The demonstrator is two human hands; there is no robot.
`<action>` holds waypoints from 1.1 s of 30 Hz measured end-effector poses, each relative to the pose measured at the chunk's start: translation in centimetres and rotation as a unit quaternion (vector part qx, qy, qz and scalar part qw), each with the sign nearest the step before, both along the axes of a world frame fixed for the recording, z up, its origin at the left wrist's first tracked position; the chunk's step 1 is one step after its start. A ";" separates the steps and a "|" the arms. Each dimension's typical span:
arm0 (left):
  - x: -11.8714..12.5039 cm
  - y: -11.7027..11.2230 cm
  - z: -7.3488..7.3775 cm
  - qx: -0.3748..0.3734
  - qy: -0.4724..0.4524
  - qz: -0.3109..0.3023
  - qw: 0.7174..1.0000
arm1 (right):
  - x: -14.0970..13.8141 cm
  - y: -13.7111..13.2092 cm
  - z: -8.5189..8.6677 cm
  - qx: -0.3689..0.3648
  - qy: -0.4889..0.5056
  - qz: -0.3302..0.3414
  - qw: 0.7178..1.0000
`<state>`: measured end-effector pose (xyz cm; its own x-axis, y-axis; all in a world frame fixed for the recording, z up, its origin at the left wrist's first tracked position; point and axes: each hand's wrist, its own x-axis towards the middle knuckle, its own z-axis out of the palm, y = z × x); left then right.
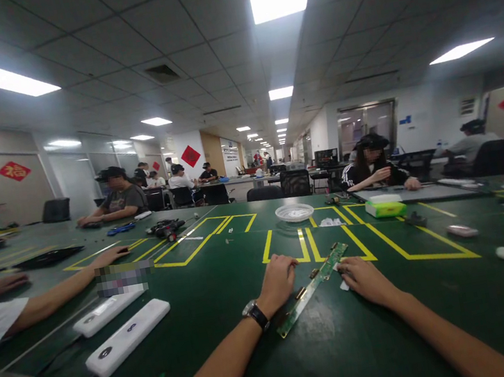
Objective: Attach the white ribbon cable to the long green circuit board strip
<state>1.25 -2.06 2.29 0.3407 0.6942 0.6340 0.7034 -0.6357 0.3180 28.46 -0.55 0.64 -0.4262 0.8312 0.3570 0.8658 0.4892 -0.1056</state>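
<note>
Green circuit strip (pixel 312 288) lies diagonally between left hand (pixel 278 280) and right hand (pixel 364 277).

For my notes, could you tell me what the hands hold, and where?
Nothing lifted: the circuit strip lies on the table; the right hand touches its far end.

A long narrow circuit board (pixel 312 283) lies on the green bench (pixel 227 271), slanting from 7 to 1 o'clock, with the left grip (pixel 278 281) knuckles-up just beside it at 9 o'clock and the right grip (pixel 366 280) spread flat at 3 o'clock, fingertips at the board's far end. A white dish (pixel 294 212) sits well beyond at 12 o'clock, a green-and-white box (pixel 385 208) at 1 o'clock, and two white devices (pixel 127 337) lie at 9 o'clock.
</note>
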 end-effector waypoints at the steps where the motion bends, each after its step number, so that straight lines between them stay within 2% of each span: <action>1: 0.0 0.0 0.0 0.003 -0.003 -0.001 1.000 | -0.1 -0.2 0.0 -0.002 0.003 0.018 1.000; 5: 0.1 0.0 0.0 -0.002 0.001 -0.004 1.000 | -1.0 -0.9 0.5 -0.012 0.004 0.083 0.996; 7: 0.1 -0.1 0.1 -0.006 0.005 -0.004 1.000 | -0.9 -0.8 0.7 -0.013 -0.005 0.069 0.998; 11: 0.1 -0.2 0.2 -0.018 0.005 0.000 1.000 | 0.2 0.2 0.7 -0.011 -0.019 0.000 1.000; 14: 0.2 -0.3 0.1 -0.033 -0.006 -0.008 0.999 | 0.0 0.2 0.4 -0.010 -0.011 -0.004 1.000; 16: 0.3 -0.3 0.1 -0.046 -0.031 -0.015 0.998 | -1.1 -0.5 0.4 -0.016 0.002 0.026 1.000; 20: 0.2 -0.2 0.4 -0.064 -0.101 -0.004 0.993 | -4.0 -2.5 1.0 -0.042 0.023 0.129 0.991; 22: 0.0 0.0 0.5 -0.068 -0.123 0.006 0.990 | -4.4 -2.8 1.2 -0.048 0.025 0.154 0.987; 24: -0.2 0.2 0.4 -0.070 -0.128 0.012 0.989 | -3.7 -2.3 1.1 -0.046 0.023 0.141 0.989; 29: -0.2 0.7 -0.2 -0.068 -0.099 0.008 0.993 | -0.3 0.3 0.2 -0.028 0.019 0.059 0.998; 33: 0.0 0.7 -0.7 -0.060 -0.070 0.001 0.996 | -0.7 -0.3 0.0 -0.034 0.030 0.070 0.997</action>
